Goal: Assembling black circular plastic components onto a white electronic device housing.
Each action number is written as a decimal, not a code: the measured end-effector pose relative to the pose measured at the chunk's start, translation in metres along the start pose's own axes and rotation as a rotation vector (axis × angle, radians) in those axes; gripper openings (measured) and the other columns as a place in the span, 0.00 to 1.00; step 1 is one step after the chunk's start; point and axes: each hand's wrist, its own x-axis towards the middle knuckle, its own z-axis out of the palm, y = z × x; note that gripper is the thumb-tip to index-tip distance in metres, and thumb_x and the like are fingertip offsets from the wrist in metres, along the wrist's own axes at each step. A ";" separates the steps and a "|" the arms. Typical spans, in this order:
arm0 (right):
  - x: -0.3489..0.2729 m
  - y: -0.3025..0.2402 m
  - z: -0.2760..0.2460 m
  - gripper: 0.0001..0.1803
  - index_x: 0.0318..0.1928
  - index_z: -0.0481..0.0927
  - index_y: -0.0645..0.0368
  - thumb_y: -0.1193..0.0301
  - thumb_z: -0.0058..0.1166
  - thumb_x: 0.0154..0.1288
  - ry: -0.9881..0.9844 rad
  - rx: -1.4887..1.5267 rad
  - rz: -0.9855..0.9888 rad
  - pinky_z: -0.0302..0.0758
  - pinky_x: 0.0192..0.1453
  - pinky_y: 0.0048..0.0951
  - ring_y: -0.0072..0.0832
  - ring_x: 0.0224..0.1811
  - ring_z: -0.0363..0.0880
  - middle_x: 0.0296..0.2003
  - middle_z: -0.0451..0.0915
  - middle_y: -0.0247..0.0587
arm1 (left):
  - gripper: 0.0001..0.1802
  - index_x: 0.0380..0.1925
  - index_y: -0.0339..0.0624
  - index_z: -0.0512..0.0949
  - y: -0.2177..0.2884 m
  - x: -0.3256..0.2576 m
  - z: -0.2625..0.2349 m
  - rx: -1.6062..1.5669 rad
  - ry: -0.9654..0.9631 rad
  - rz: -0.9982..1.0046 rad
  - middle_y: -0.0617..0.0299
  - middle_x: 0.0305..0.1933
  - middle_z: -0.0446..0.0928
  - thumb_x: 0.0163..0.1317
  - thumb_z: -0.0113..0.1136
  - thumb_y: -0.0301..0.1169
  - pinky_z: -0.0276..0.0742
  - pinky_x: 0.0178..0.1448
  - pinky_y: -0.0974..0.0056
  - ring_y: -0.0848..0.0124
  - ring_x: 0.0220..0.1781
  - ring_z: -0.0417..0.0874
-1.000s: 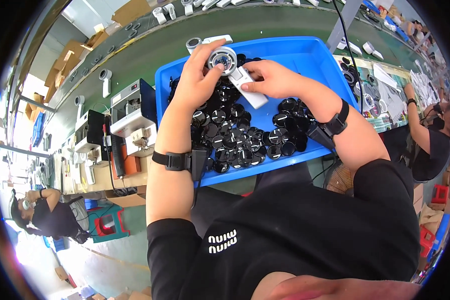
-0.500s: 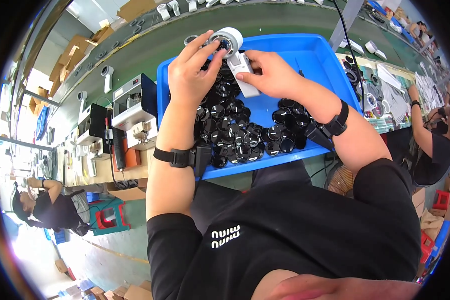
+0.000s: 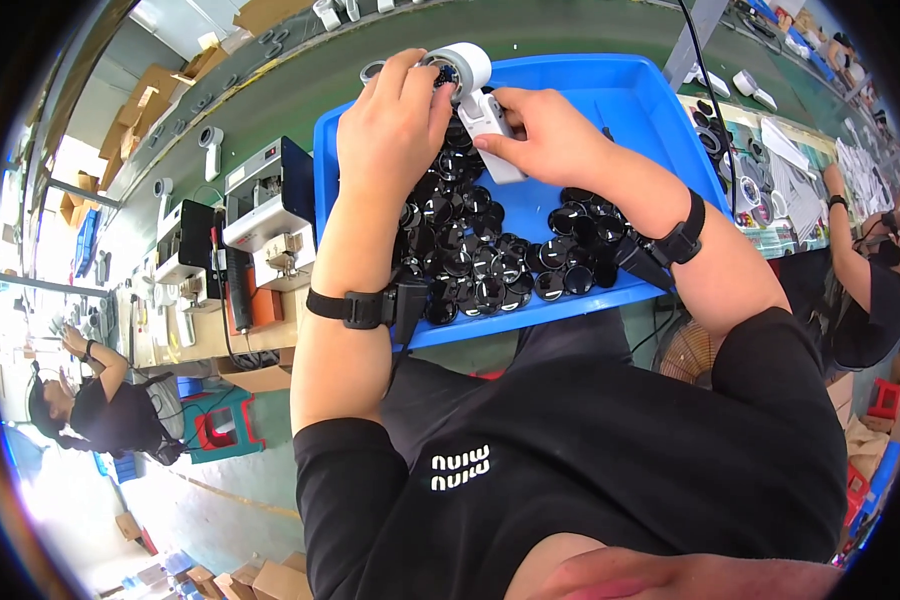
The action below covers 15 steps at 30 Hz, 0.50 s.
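Observation:
Over the far side of a blue tray (image 3: 582, 72), I hold a white handheld fan (image 3: 468, 66) with a round head and a flat handle. My right hand (image 3: 550, 132) is wrapped round the handle, thumb on top. My left hand (image 3: 385, 125) is closed at the head's left side, its fingertips at the dark, open face of the head; they hide most of that face. Below both hands, many glossy black round discs (image 3: 485, 262) lie heaped in the tray.
To the left stand two white-and-black bench machines (image 3: 270, 195) on a wooden table. More white fan bodies (image 3: 211, 150) stand on the green bench. At right, a table holds rings and white parts (image 3: 755, 190). Co-workers sit on both sides, one (image 3: 110, 400) at far left.
The fan and both hands have shifted slightly farther from me. My left fingers have moved from the middle of the fan's face toward its left edge and curl more.

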 end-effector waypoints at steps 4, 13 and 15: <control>0.001 -0.007 -0.005 0.17 0.46 0.80 0.66 0.64 0.65 0.68 0.029 -0.099 -0.031 0.72 0.28 0.33 0.29 0.20 0.79 0.22 0.83 0.46 | 0.13 0.45 0.42 0.83 -0.002 -0.004 -0.001 0.019 -0.082 -0.063 0.61 0.55 0.82 0.61 0.72 0.29 0.86 0.46 0.62 0.60 0.44 0.89; 0.004 0.012 0.008 0.21 0.47 0.82 0.65 0.58 0.66 0.68 -0.071 0.337 -0.070 0.81 0.41 0.38 0.36 0.34 0.86 0.35 0.87 0.49 | 0.33 0.59 0.37 0.76 0.009 -0.010 0.018 -0.836 0.184 -0.316 0.52 0.63 0.77 0.54 0.80 0.30 0.86 0.52 0.62 0.63 0.54 0.88; 0.004 0.013 0.002 0.25 0.46 0.83 0.66 0.53 0.67 0.69 -0.138 0.386 -0.131 0.82 0.42 0.36 0.35 0.36 0.87 0.38 0.87 0.48 | 0.37 0.62 0.33 0.72 0.006 -0.015 0.021 -0.981 0.174 -0.322 0.50 0.63 0.77 0.52 0.81 0.25 0.84 0.59 0.62 0.65 0.57 0.86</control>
